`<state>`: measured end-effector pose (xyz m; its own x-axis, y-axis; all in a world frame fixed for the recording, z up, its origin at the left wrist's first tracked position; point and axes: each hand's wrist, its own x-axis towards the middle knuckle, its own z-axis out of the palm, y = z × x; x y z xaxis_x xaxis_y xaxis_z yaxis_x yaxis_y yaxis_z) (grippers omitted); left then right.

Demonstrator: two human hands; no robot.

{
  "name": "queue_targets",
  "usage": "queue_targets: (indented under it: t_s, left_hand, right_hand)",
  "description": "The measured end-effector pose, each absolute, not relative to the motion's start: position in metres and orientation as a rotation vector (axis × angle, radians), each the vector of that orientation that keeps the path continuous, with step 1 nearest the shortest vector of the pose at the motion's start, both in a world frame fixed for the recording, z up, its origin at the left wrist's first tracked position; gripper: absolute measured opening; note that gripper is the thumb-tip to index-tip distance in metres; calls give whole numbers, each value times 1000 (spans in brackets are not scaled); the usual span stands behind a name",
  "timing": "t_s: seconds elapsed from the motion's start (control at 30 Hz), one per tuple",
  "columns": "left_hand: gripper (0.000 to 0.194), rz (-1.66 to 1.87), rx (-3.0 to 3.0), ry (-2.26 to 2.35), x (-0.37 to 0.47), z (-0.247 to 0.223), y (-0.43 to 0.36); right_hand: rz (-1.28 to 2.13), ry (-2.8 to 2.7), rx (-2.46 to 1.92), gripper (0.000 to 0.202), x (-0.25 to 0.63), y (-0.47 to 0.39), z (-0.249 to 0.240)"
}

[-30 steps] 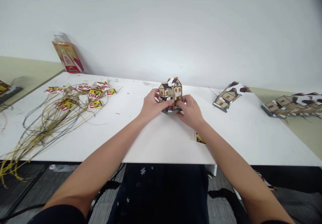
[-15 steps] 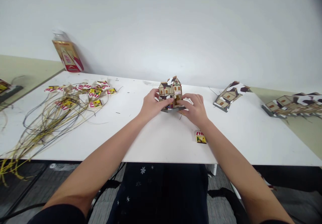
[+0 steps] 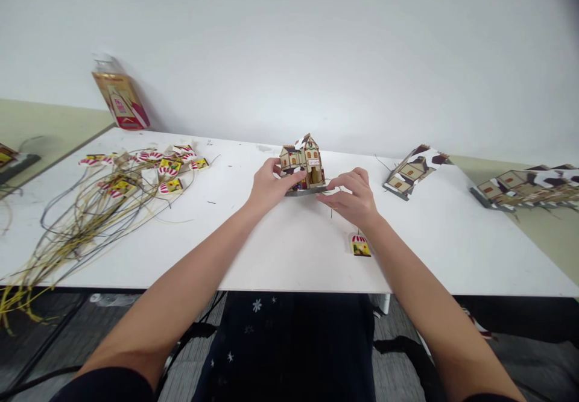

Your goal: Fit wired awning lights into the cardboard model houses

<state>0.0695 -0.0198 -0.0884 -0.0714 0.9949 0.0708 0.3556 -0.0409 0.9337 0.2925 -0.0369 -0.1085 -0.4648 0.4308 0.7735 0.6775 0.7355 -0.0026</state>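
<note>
A small model house (image 3: 312, 160) with a snowy roof and a grey base is held over the middle of the table. My left hand (image 3: 270, 186) grips its left side, thumb across the front. At the base's right corner, my right hand (image 3: 355, 196) pinches thin wire, its fingertips beside the base. Below that hand lies a small yellow piece with a red-and-white striped awning (image 3: 360, 246), a dark wire running up from it.
Striped-awning pieces (image 3: 170, 167) with long tangled wires (image 3: 85, 227) lie on the white table (image 3: 280, 257) at left. Behind them leans a gold-and-red bottle (image 3: 121, 100). More model houses (image 3: 414, 171) stand at right, others (image 3: 534, 186) beyond the table's edge.
The house has moved slightly left and turned, showing its doorway. My right hand's fingers have come off its front down to the base corner.
</note>
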Motion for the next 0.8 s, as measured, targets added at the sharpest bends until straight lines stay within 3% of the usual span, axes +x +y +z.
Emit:
queue_targets:
  t_s: [0.17,0.5,0.8]
  left_hand:
    - [60,1140,1465,1563,67,-89,-17]
    - [60,1165,1430,1598,63,-95,-11]
    - [63,1141,1411,1620,62,-96,-10]
  right_hand:
    - [128,-2104,-715,25,285,-44,-105]
    - [1019,-2343,-741,19,271,-70,-94]
    - [1869,-2375,-763,31,274,-73,-87]
